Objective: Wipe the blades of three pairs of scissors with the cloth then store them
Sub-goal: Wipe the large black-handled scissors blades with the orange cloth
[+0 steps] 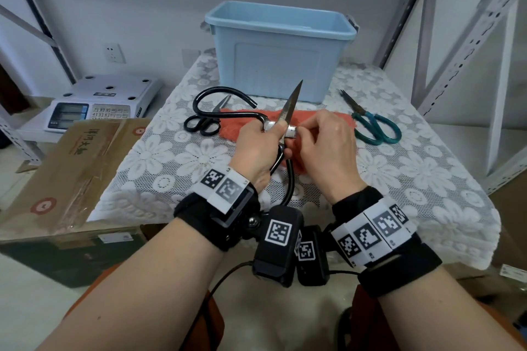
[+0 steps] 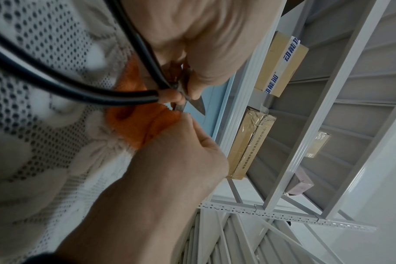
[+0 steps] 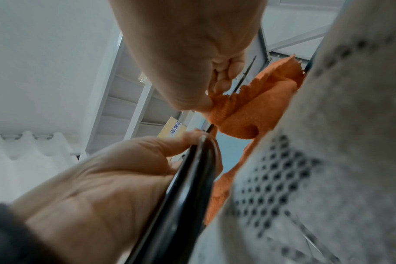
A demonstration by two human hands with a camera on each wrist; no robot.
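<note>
Left hand (image 1: 258, 148) grips large black-handled steel scissors (image 1: 286, 111) at pivot, blades spread, above middle of lace-covered table (image 1: 171, 151). Right hand (image 1: 328, 145) pinches fuzzy orange cloth (image 1: 242, 125) against lower blade. Scissors look heavy, stiff, sharp-tipped: hold by pivot or loops, away from edges. Cloth soft, limp. Lower blade tip hidden behind right hand; contact of cloth with blade hard to make out.
</note>
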